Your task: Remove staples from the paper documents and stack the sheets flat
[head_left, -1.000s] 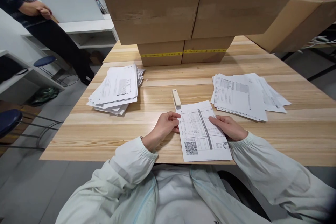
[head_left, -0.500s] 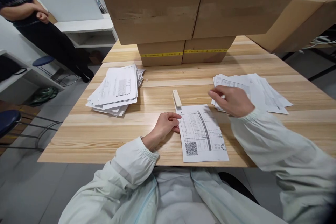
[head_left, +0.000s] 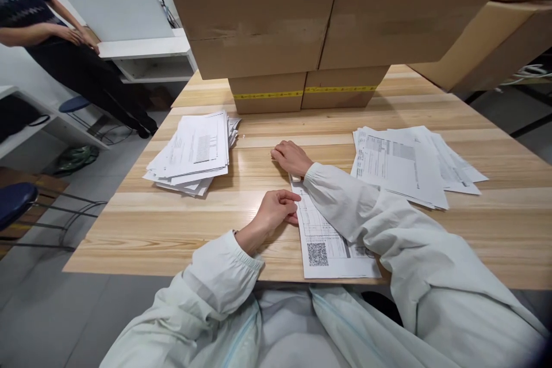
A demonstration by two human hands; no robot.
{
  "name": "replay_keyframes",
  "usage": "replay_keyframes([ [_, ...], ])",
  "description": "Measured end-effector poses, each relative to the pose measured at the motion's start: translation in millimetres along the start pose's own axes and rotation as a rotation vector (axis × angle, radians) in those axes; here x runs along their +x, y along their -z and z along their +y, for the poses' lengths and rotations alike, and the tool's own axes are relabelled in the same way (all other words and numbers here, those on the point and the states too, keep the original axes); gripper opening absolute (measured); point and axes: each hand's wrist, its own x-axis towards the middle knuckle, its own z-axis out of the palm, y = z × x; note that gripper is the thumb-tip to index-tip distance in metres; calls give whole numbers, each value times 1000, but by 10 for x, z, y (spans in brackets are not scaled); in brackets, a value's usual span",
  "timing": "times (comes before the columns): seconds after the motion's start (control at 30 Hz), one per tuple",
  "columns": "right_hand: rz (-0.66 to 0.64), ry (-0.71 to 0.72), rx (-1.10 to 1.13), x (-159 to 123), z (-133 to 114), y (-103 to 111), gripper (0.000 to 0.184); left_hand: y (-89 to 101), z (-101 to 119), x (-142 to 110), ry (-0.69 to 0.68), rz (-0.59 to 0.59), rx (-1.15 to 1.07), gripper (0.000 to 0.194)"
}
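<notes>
A printed sheet [head_left: 324,224] with a QR code lies in front of me at the table's near edge, partly covered by my right sleeve. My left hand [head_left: 276,208] pinches the sheet's left edge. Over the sheet's upper left corner, a small cream stapler [head_left: 295,179] is mostly hidden beneath my right hand [head_left: 293,157]. The fingers of that hand are bent down around it. One end of the stapler shows below the palm, touching the sheet's corner.
A thick paper pile [head_left: 190,146] lies to the left. Fanned sheets [head_left: 399,164] lie to the right. Stacked cardboard boxes [head_left: 263,23] stand at the back of the wooden table [head_left: 142,241]. A person [head_left: 52,40] stands at far left near a stool [head_left: 17,204].
My right hand has moved left from beside the right-hand sheets onto the stapler. My left hand stays at the sheet's edge. The standing person's hands have shifted.
</notes>
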Motion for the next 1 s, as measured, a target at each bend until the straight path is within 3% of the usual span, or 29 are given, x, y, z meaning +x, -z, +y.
replay_keyframes([
  [0.67,105,-39,-97,-129,-47,-102,37,19,-38,67,17,-6,-9,17],
  [0.8,107,-63,-67,-115,-70,-114,37,-2,-71,82,-52,22,39,16],
  [1.0,119,-35,136,-192,5,102,41,28,-104,53,-75,-20,12,16],
])
